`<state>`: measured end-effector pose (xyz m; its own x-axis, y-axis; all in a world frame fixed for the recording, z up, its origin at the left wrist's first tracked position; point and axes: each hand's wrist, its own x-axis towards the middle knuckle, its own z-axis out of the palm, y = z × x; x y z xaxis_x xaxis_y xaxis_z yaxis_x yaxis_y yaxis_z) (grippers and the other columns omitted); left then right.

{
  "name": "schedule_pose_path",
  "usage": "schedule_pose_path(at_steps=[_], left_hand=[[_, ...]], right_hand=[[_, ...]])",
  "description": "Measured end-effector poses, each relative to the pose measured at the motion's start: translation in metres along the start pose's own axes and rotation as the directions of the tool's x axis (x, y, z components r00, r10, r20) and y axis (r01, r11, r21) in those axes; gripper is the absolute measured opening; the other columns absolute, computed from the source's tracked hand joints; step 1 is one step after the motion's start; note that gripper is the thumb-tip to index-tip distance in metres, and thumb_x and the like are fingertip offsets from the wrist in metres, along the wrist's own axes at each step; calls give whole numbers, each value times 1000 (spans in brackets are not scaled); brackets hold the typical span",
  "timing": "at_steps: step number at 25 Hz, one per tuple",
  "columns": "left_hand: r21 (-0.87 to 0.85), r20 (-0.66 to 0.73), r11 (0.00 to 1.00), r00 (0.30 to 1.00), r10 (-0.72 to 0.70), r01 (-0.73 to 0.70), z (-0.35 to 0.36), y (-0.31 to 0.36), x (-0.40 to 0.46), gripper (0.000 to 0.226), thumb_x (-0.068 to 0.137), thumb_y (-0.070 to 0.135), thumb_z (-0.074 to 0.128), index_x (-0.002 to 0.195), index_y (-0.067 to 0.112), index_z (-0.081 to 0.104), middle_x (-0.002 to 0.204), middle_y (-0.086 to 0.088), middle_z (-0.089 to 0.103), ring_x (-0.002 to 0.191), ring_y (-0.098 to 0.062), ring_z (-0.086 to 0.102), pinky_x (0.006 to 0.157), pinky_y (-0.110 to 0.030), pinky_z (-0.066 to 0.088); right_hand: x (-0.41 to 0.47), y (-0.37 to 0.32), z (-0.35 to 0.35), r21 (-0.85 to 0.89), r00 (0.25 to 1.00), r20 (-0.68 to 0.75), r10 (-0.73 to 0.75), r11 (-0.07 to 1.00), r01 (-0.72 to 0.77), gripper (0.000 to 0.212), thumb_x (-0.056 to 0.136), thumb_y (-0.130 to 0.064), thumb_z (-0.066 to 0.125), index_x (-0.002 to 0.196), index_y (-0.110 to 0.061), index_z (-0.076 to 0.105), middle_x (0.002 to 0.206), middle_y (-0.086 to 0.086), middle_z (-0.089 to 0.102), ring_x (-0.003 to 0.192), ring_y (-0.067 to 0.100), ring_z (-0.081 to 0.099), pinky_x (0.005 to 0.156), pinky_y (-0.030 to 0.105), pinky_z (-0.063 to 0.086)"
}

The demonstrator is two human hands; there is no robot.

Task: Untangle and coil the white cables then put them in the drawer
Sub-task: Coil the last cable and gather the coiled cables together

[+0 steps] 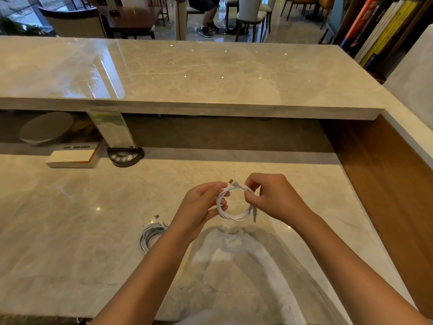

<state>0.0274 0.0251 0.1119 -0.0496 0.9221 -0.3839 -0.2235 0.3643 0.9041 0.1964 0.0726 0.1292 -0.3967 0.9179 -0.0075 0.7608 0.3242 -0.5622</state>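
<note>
Cable (234, 202) number one is already wound into a small white ring and it's up off the desk (70, 231), held between both hands pretty much in the middle of the view. Left hand (201, 205) has its fingers curled around the left side of the ring, thumb on top, and the right hand (269, 195) pinches the right side, where the strands look wrapped over each other. One plug end pokes up at the top of the ring between the two hands, and a short bit of tail hangs down on the right side just below the right fingers. Second cable (150, 235) is a loose white coil lying flat on the marble desk, just left of the left forearm, with its plug ends sticking out at the top of the bundle. Further back on the desk there's a book (72, 158) lying flat, and beside it a black base (125, 157) with buttons holding a clear sign. A raised marble counter (187, 73) runs across behind all that. Can't see any drawer from this angle.
</note>
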Motion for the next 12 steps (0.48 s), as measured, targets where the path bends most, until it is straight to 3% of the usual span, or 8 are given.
schedule_pose_path(at_steps=[3,7,9,12], left_hand=[[9,-42,1000,999,-27,28,-10,-2,-2,17,88,11,58,101,9,69,85,-6,69,70,-10,64,74,-27,57],[-48,-113,998,992,-46,41,-35,-10,-14,21,85,0,59,101,10,69,80,-2,72,72,-6,69,65,-20,55],[-50,-245,998,969,14,-27,-52,-16,-21,22,84,0,61,98,14,70,81,-1,73,71,-4,68,62,-18,54],[182,-435,975,880,193,-124,-89,-23,-33,25,82,-1,63,100,13,72,85,-1,73,74,-8,68,66,-22,55]], right_hand=[[7,-1,8,66,1000,28,11,998,-13,17,84,-17,62,98,-18,70,78,-5,63,63,4,54,64,23,49],[22,-12,28,272,993,94,75,957,-98,14,82,-14,67,95,-17,71,70,0,68,54,10,63,55,19,51],[30,-26,45,380,990,116,84,917,-122,15,80,-13,68,95,-17,70,72,6,71,58,14,65,55,23,52],[41,-57,75,508,969,233,80,840,-192,10,80,-8,68,90,-8,70,72,14,71,57,19,64,53,24,54]])
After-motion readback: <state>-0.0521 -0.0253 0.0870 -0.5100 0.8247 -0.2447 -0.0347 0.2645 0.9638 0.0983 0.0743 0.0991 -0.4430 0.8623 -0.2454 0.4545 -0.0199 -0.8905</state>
